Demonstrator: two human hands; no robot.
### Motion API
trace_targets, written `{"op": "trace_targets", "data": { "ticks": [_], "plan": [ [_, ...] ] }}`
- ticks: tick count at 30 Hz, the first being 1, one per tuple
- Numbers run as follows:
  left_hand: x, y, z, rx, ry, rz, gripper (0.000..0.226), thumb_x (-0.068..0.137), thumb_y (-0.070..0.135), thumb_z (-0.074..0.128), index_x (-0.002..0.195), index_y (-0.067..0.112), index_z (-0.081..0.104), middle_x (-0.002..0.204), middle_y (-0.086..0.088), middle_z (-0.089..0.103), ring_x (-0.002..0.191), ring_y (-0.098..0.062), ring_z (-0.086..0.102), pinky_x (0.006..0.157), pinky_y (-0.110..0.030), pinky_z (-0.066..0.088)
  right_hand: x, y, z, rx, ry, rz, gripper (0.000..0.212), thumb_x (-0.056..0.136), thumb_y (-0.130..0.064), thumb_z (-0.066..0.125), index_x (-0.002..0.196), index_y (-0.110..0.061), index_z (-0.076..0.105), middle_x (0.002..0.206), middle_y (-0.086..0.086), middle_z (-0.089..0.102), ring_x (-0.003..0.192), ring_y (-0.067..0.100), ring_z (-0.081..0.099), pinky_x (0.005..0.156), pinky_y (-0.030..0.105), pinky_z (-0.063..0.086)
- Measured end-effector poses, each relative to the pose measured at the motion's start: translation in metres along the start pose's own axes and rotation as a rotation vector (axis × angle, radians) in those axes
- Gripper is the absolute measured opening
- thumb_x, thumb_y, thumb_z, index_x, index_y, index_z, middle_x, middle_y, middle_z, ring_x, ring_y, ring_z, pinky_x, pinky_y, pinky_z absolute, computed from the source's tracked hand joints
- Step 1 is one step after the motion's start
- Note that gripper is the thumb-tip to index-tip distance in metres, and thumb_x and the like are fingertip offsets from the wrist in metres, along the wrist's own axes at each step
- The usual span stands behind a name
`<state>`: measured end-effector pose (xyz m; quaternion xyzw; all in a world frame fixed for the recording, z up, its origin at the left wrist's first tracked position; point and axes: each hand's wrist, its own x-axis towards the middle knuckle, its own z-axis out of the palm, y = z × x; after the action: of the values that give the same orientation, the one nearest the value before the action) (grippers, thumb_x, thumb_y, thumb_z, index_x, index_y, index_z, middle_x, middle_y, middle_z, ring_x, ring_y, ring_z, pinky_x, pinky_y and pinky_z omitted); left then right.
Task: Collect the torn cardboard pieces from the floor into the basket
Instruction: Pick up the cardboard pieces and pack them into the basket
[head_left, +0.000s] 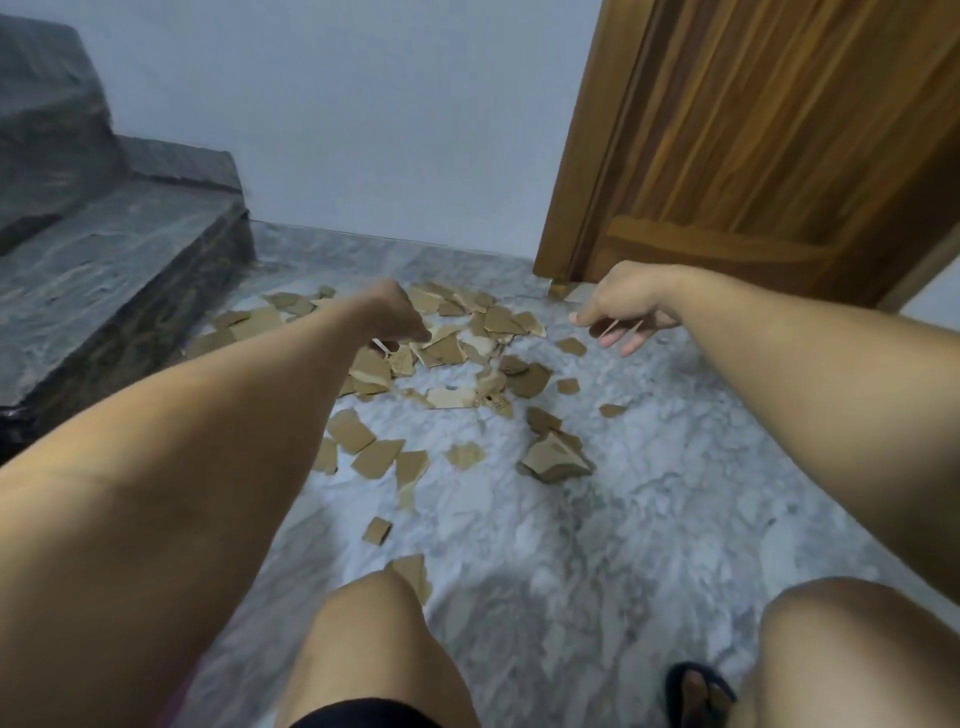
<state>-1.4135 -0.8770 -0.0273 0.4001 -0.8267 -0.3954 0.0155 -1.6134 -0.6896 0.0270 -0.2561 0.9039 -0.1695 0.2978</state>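
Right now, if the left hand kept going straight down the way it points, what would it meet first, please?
Probably the torn cardboard pieces heaped on the marble floor just under the left hand; nothing shows between them, though depth is hard to judge.

Torn cardboard pieces (441, 353) lie scattered flat across a pale grey marble floor (649, 519). They are brown, ragged-edged and of uneven size; a few show a lighter inner layer where the paper has peeled. The thickest spread lies far across the floor, near the foot of the wall, with pieces overlapping one another. Nearer, the scatter thins into separate scraps: a folded, crumpled clump (556, 457) sits to the right, several flat pieces (371, 457) lie to the left, and one small square scrap (377, 531) lies alone, closer still.
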Motion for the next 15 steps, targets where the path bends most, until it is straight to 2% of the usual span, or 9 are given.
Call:
{"op": "trace_targets", "data": {
  "ticks": [3,5,7,10,13,15],
  "plan": [
    [0.011,-0.001,0.011,0.049,-0.009,-0.021,0.036,0.085,0.015,0.073,0.112,-0.005,0.061,0.099,-0.018,0.067,0.076,-0.026,0.065,0.076,-0.042,0.060,0.014,0.015,0.000,0.008,-0.024,0.012,0.034,0.088,-0.026,0.073,0.113,-0.005,0.062,0.100,0.011,0.064,0.078,0.019,0.065,0.086,0.046,0.059],
    [0.020,-0.004,0.020,0.104,-0.009,-0.045,0.033,0.084,0.017,0.074,0.108,-0.004,0.062,0.099,-0.019,0.070,0.079,-0.028,0.067,0.076,-0.041,0.060,0.028,0.027,0.003,0.023,-0.045,0.020,0.035,0.089,-0.027,0.072,0.115,-0.006,0.061,0.102,0.011,0.063,0.083,0.020,0.065,0.086,0.046,0.058],
    [0.030,-0.009,0.031,0.173,-0.014,-0.074,0.029,0.084,0.018,0.074,0.101,-0.003,0.063,0.093,-0.018,0.070,0.077,-0.028,0.068,0.069,-0.038,0.059,0.048,0.039,0.012,0.016,-0.076,0.016,0.036,0.090,-0.028,0.071,0.117,-0.006,0.060,0.107,0.011,0.064,0.088,0.020,0.065,0.087,0.046,0.058],
    [0.046,-0.023,0.053,0.249,-0.053,-0.128,0.025,0.082,0.018,0.075,0.093,-0.001,0.064,0.078,-0.014,0.064,0.062,-0.025,0.060,0.056,-0.032,0.054,0.085,0.058,0.037,-0.017,-0.118,0.009,0.038,0.087,-0.027,0.074,0.114,-0.004,0.061,0.105,0.012,0.065,0.084,0.019,0.064,0.085,0.045,0.059],
    [0.069,-0.046,0.087,0.249,-0.120,-0.201,0.032,0.081,0.018,0.077,0.101,-0.002,0.063,0.080,-0.013,0.062,0.070,-0.026,0.060,0.067,-0.038,0.057,0.126,0.077,0.067,-0.074,-0.184,0.009,0.041,0.084,-0.028,0.077,0.112,-0.002,0.063,0.108,0.012,0.066,0.091,0.023,0.069,0.083,0.045,0.060],
    [0.081,-0.062,0.109,0.277,-0.151,-0.228,0.046,0.082,0.022,0.076,0.115,-0.004,0.060,0.096,-0.016,0.065,0.086,-0.030,0.064,0.080,-0.040,0.056,0.148,0.090,0.087,-0.110,-0.228,-0.002,0.043,0.082,-0.030,0.079,0.109,0.000,0.065,0.105,0.013,0.067,0.097,0.025,0.070,0.082,0.043,0.060]
  ]
}}
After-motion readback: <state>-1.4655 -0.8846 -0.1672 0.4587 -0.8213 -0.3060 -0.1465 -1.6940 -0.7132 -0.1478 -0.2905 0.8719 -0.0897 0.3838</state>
